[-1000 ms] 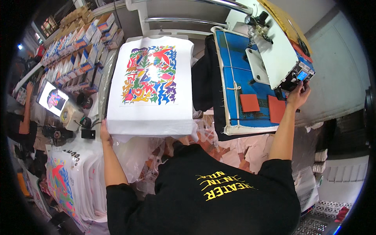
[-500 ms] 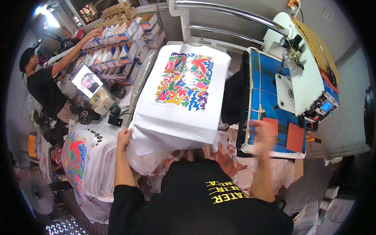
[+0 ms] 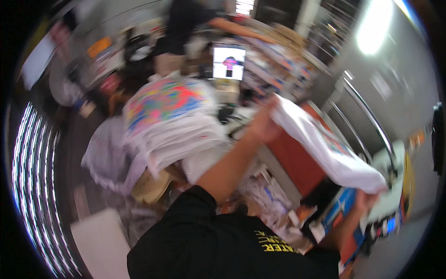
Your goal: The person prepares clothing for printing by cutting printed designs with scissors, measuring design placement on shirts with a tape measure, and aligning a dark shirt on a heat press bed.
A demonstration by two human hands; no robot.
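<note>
Evidently, in the head view, the left hand (image 3: 265,124) and right hand (image 3: 366,201) grip opposite ends of the shirt (image 3: 313,139) over the red pad (image 3: 291,158); likely a lifting step, next calling for an even two-handed hold.

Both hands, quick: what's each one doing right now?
Left hand: closed, holding one end of the white shirt.
Right hand: closed, holding the shirt's other end; fingers blurred.
</note>
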